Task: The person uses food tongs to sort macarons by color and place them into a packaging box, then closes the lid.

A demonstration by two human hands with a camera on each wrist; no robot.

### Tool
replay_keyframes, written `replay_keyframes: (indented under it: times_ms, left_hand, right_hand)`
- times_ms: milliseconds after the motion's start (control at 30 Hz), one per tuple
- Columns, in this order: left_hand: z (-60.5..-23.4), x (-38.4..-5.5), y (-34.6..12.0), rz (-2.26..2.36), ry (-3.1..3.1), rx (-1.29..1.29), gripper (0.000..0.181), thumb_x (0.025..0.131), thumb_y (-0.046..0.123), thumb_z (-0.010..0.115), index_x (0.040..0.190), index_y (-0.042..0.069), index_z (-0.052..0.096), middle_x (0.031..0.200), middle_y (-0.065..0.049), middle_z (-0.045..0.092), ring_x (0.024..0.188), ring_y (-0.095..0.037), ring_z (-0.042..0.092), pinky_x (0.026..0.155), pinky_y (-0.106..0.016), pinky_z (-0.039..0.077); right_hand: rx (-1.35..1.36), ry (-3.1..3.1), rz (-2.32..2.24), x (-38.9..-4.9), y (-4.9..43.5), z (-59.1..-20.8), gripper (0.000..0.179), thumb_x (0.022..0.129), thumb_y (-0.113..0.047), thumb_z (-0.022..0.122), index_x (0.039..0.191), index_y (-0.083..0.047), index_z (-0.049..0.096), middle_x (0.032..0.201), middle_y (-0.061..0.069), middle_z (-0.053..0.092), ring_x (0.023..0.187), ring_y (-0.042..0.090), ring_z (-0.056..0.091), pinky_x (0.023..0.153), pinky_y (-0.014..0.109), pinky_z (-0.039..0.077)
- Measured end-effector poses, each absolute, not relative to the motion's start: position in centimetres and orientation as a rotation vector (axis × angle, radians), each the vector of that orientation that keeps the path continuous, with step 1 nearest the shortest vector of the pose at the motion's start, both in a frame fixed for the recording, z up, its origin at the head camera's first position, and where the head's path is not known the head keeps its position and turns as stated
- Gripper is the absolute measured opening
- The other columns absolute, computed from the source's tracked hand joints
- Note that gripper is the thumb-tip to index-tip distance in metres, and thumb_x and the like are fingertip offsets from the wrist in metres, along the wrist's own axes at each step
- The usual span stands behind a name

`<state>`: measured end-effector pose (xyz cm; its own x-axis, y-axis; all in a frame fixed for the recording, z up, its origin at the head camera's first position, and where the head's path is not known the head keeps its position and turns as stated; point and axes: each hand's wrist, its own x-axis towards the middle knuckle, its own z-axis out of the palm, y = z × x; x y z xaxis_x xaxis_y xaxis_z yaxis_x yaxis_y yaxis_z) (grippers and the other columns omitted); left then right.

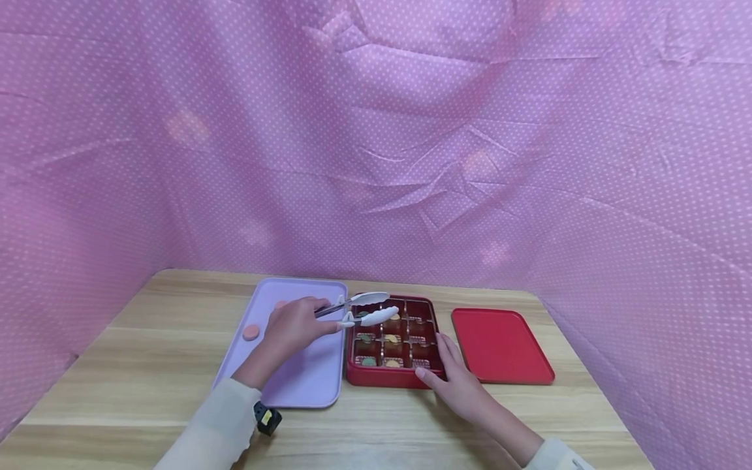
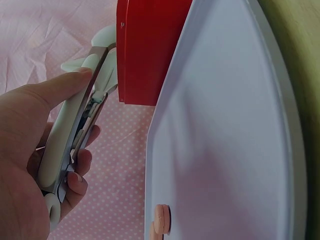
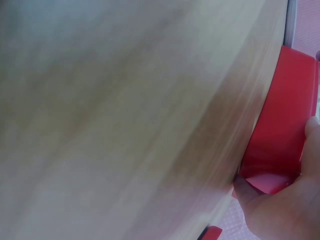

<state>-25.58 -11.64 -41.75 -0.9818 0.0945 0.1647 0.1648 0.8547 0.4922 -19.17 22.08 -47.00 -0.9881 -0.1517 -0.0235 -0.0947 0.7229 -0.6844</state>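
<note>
My left hand (image 1: 292, 326) grips a pair of tongs (image 1: 376, 317) with white tips, which stand apart over the back left of a red box (image 1: 382, 376). In the left wrist view the thumb presses along the white tongs handle (image 2: 65, 130), fingers curled round the other side. Dividers split the box into compartments; green macarons (image 1: 368, 361) line the left column and yellow macarons (image 1: 392, 363) the middle one. My right hand (image 1: 458, 385) holds the box's front right corner, thumb at the front wall, fingers along the right side.
A lilac tray (image 1: 305, 395) lies left of the box, bearing a pink macaron (image 1: 250, 332) and another partly hidden behind my left hand. To the right of the box lies a red lid (image 1: 502, 346). Pink dotted cloth (image 1: 376, 163) hangs behind and beside the wooden table (image 1: 117, 385).
</note>
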Motion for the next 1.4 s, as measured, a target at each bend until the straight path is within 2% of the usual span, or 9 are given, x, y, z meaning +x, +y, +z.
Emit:
replay_keyframes:
  times_ms: [200,333,467,567,633,733,867,1200,1400]
  left_hand:
    - [-41.6,-25.3,-12.4,-0.792,-2.911,-0.153,0.054,0.075,0.056,0.082,0.120,0.027,0.073,0.105,0.003,0.072,0.082,-0.016,0.058,0.068,-0.037,0.044]
    - [-41.6,-24.7,-13.5,-0.820,-2.926,-0.092,0.064,0.075,0.059,0.081,0.128,0.026,0.070,0.126,-0.001,0.070,0.100,-0.021,0.062,0.078,-0.048,0.047]
    - [-41.4,-23.7,-14.6,-0.845,-2.928,-0.076,0.071,0.076,0.061,0.079,0.134,0.023,0.066,0.138,-0.006,0.064,0.121,-0.029,0.061,0.088,-0.057,0.046]
    - [-41.3,-22.9,-15.6,-0.834,-2.900,-0.114,0.070,0.078,0.059,0.078,0.134,0.020,0.066,0.134,-0.006,0.066,0.118,-0.029,0.062,0.086,-0.053,0.047]
    - [-41.2,-22.4,-16.3,-0.819,-2.883,-0.129,0.063,0.079,0.059,0.078,0.129,0.022,0.069,0.125,-0.002,0.069,0.109,-0.026,0.063,0.081,-0.049,0.047]
    - [-41.2,-21.4,-17.5,-0.789,-2.865,-0.119,0.066,0.079,0.063,0.076,0.131,0.024,0.068,0.130,-0.002,0.068,0.113,-0.030,0.065,0.080,-0.051,0.048]
    - [-41.2,-20.2,-19.2,-0.762,-2.847,-0.096,0.074,0.079,0.065,0.075,0.138,0.021,0.063,0.140,-0.010,0.063,0.124,-0.040,0.060,0.085,-0.060,0.048]
    - [-42.1,-18.1,-22.8,-0.777,-2.809,-0.036,0.077,0.077,0.069,0.074,0.132,0.016,0.067,0.133,-0.013,0.067,0.117,-0.040,0.065,0.080,-0.056,0.049]
    - [-42.5,-17.4,-24.5,-0.780,-2.828,-0.016,0.081,0.079,0.071,0.071,0.135,0.013,0.065,0.135,-0.017,0.065,0.119,-0.044,0.062,0.086,-0.059,0.049]
  right_hand:
    - [-0.212,2.852,-1.120,-19.2,22.2,-47.0,0.095,0.093,-0.060,0.062,0.163,-0.020,0.011,0.170,0.007,0.008,0.154,0.037,0.019,0.115,0.066,0.029]
    - [-0.220,2.848,-1.124,-19.2,22.2,-47.1,0.096,0.093,-0.061,0.061,0.163,-0.021,0.011,0.170,0.006,0.008,0.154,0.037,0.018,0.115,0.066,0.029]
    - [-0.225,2.847,-1.128,-19.3,22.3,-47.1,0.096,0.092,-0.063,0.061,0.163,-0.021,0.011,0.171,0.006,0.008,0.154,0.036,0.018,0.115,0.065,0.029]
    - [-0.220,2.846,-1.133,-19.2,22.3,-47.1,0.096,0.092,-0.062,0.061,0.163,-0.021,0.011,0.171,0.005,0.007,0.154,0.036,0.018,0.115,0.066,0.029]
    - [-0.215,2.846,-1.131,-19.2,22.4,-47.0,0.096,0.093,-0.062,0.061,0.163,-0.022,0.011,0.171,0.005,0.007,0.154,0.036,0.017,0.115,0.066,0.028]
    - [-0.212,2.842,-1.122,-19.2,22.3,-47.0,0.096,0.093,-0.062,0.061,0.163,-0.022,0.010,0.171,0.005,0.006,0.154,0.037,0.016,0.115,0.067,0.028]
    - [-0.217,2.841,-1.128,-19.1,22.2,-47.0,0.094,0.094,-0.060,0.061,0.163,-0.022,0.010,0.171,0.005,0.006,0.154,0.037,0.016,0.116,0.067,0.027]
    - [-0.222,2.851,-1.113,-19.0,22.1,-46.7,0.096,0.093,-0.062,0.061,0.163,-0.020,0.012,0.171,0.006,0.008,0.154,0.038,0.018,0.114,0.067,0.029]
    - [-0.221,2.852,-1.119,-19.0,22.0,-46.6,0.095,0.094,-0.060,0.061,0.163,-0.018,0.012,0.170,0.008,0.008,0.154,0.040,0.018,0.114,0.068,0.029]
